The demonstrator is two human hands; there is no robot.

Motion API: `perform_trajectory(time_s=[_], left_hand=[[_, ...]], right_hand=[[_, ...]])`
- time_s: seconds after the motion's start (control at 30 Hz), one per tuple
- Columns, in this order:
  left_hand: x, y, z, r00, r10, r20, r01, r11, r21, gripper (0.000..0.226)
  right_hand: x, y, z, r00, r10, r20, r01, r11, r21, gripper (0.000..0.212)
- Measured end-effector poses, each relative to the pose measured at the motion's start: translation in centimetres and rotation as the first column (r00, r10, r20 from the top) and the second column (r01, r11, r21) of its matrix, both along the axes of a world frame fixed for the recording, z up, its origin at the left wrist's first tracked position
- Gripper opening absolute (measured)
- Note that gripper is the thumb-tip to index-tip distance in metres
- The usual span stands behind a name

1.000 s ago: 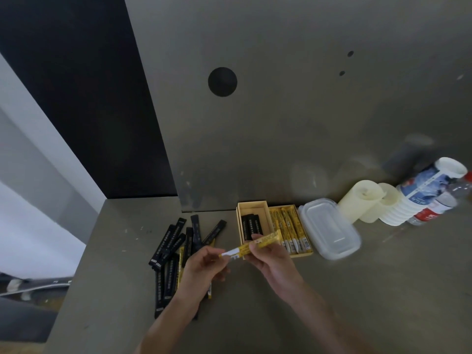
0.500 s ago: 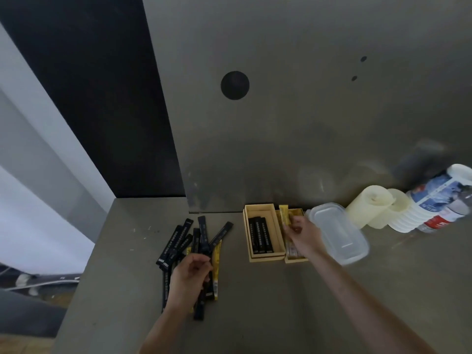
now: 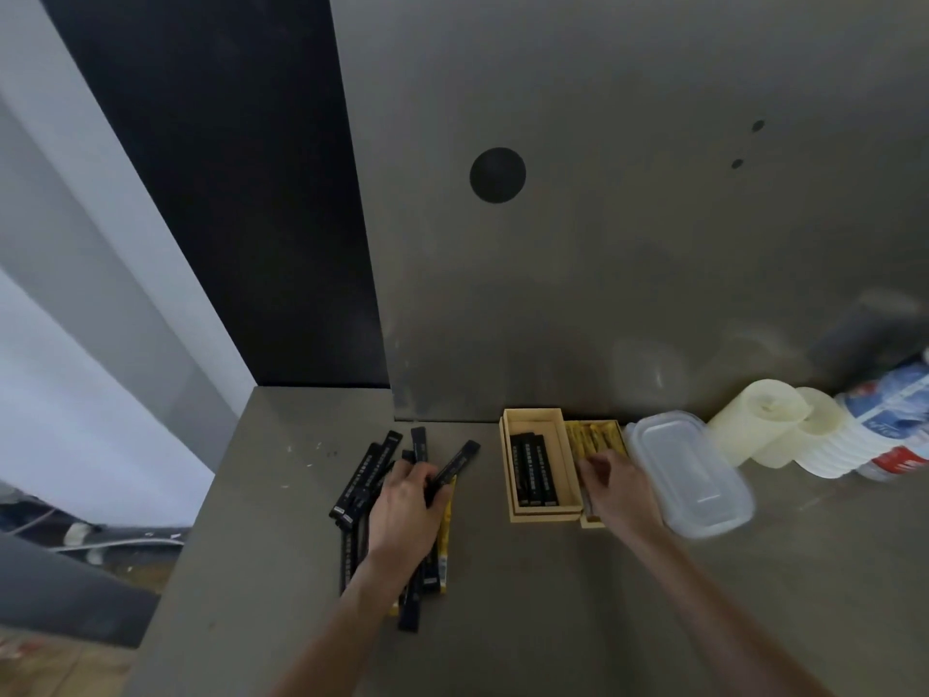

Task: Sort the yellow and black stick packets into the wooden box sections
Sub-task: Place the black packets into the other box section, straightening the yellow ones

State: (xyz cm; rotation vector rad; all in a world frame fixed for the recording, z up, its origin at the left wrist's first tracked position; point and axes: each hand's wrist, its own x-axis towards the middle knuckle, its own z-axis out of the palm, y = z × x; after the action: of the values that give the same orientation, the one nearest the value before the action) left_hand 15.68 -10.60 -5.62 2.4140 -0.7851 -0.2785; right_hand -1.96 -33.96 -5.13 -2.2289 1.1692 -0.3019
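Note:
The wooden box (image 3: 545,515) stands against the back wall. Its left section holds black stick packets (image 3: 535,467) and its right section holds yellow stick packets (image 3: 595,437). My right hand (image 3: 621,498) lies over the near half of the yellow section. Its bent fingertips touch the yellow packets, and whatever is under the palm is hidden. Left of the box is a loose pile of black packets (image 3: 362,475) with a yellow packet (image 3: 445,535) along its right side. My left hand (image 3: 407,513) rests on this pile, fingers curled around one black packet (image 3: 460,457) that points toward the box.
A clear lidded plastic container (image 3: 691,477) touches the box's right side. Past it lie stacked cream cups (image 3: 759,420) and a blue-labelled bottle (image 3: 895,410). The grey wall is directly behind the box. The table's left edge (image 3: 201,515) drops off beside the pile.
My right hand carried a yellow packet from mid-table into the box's right section and now lies lower over it. My left hand returned to the pile and closed on a black packet.

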Motion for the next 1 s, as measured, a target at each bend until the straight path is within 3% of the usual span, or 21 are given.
perform_trajectory(time_s=[0.1,0.27,0.47,0.6,0.67,0.73,0.83,1.0], left_hand=[[0.6,-1.1,-0.2,1.0,-0.008,0.006,0.008,0.996,0.092,0.027],[1.1,-1.3,-0.3,1.0,0.012,-0.026,-0.009,0.995,0.096,0.023],[-0.7,0.6,1.4,0.992,-0.031,-0.122,0.0,0.969,-0.246,0.013],[-2.5,2.0,3.2,0.971,-0.155,0.181,0.218,0.883,-0.416,0.015],[-2.8,2.5,3.5,0.942,-0.165,0.293,0.285,0.854,-0.435,0.016],[-2.9,2.8,3.4,0.936,-0.165,0.312,0.296,0.85,-0.436,0.02],[-3.2,3.0,3.3,0.974,-0.134,0.184,0.202,0.883,-0.424,0.037],[-3.2,3.1,3.6,0.96,-0.166,-0.225,0.016,0.836,-0.548,0.049]], right_hand=[[-0.7,0.3,0.5,0.993,-0.057,0.106,0.056,0.998,0.017,0.015],[-1.6,1.4,1.8,0.976,-0.057,0.21,0.049,0.998,0.04,0.009],[-0.7,5.6,4.5,0.94,0.071,0.333,-0.141,0.972,0.19,0.017],[0.6,8.7,6.2,0.898,0.099,0.43,-0.342,0.772,0.536,0.04],[0.9,9.5,6.5,0.873,0.083,0.48,-0.398,0.689,0.605,0.037],[1.0,10.0,6.5,0.862,0.095,0.497,-0.428,0.662,0.615,0.032],[0.8,10.1,5.8,0.876,0.106,0.47,-0.41,0.678,0.61,0.017],[0.3,9.8,5.5,0.9,0.069,0.43,-0.351,0.699,0.623,0.017]])
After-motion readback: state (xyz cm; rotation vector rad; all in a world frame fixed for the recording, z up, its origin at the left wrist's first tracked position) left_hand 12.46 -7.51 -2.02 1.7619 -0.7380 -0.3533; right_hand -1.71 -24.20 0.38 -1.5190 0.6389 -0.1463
